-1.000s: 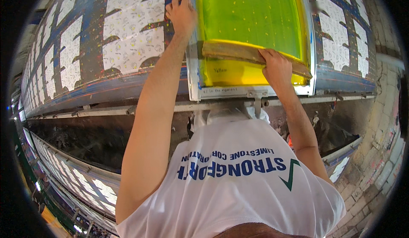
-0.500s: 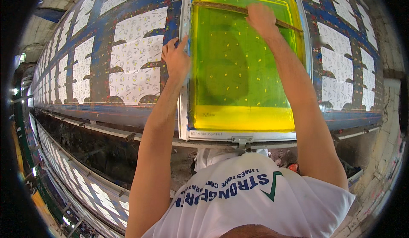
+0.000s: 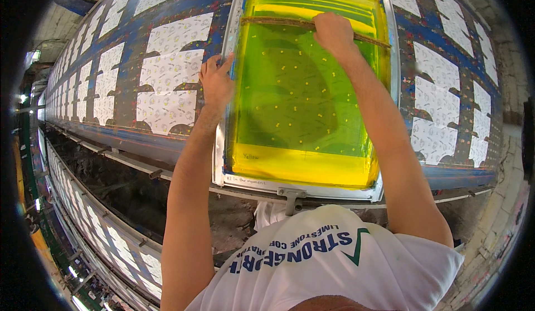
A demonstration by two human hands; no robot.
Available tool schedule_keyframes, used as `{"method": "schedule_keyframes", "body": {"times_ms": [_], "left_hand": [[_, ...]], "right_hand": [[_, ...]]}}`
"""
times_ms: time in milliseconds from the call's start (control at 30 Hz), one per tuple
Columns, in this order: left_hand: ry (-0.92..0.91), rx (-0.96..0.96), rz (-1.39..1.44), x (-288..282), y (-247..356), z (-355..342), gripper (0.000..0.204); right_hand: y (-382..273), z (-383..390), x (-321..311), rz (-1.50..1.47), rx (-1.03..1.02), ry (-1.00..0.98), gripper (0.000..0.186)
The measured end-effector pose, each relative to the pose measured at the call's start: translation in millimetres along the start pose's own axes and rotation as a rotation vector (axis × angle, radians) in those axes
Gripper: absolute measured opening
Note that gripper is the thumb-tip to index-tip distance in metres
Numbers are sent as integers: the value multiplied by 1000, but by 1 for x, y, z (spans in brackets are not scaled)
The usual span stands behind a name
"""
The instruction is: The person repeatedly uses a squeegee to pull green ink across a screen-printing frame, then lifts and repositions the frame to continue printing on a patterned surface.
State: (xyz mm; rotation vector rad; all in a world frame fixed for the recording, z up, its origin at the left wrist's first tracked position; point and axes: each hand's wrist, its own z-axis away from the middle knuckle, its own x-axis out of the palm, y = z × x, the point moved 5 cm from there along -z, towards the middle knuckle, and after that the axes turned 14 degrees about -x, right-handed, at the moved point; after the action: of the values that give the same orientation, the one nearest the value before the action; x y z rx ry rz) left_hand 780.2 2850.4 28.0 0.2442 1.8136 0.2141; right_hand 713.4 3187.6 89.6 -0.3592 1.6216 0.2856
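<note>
A printing screen (image 3: 304, 166) with a pale metal frame lies before me, its green-yellow mesh showing small yellow marks. Across its far part runs a long brown squeegee (image 3: 278, 23), slightly slanted. My right hand (image 3: 333, 34) is closed around the squeegee's upper edge, right of its middle. Yellow ink (image 3: 290, 11) lies streaked on the far side of the blade. At the screen's left frame rail (image 3: 222, 121) rests my left hand (image 3: 216, 85), its fingers spread beyond the outer edge and the thumb lying toward the rail.
White printed fabric pieces (image 3: 173, 71) lie in rows on the dark, paint-spotted table to the left, with more fabric pieces (image 3: 437, 99) to the right. A metal bracket (image 3: 291, 199) juts from the screen's near side above the table's edge rail (image 3: 128, 159). Another long table (image 3: 83, 210) stands at lower left.
The screen sits lower, farther left and more tilted in view. The squeegee lies less slanted across the mesh, with my right hand still on it. My left hand stays beside the frame.
</note>
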Motion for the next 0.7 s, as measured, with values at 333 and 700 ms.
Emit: {"method": "schedule_keyframes", "body": {"times_ms": [333, 700], "left_hand": [[20, 13, 13, -1, 0, 0, 59], [-18, 1, 41, 0, -1, 1, 60]], "right_hand": [[78, -64, -19, 115, 30, 114, 34], [118, -94, 20, -6, 69, 263, 26]]}}
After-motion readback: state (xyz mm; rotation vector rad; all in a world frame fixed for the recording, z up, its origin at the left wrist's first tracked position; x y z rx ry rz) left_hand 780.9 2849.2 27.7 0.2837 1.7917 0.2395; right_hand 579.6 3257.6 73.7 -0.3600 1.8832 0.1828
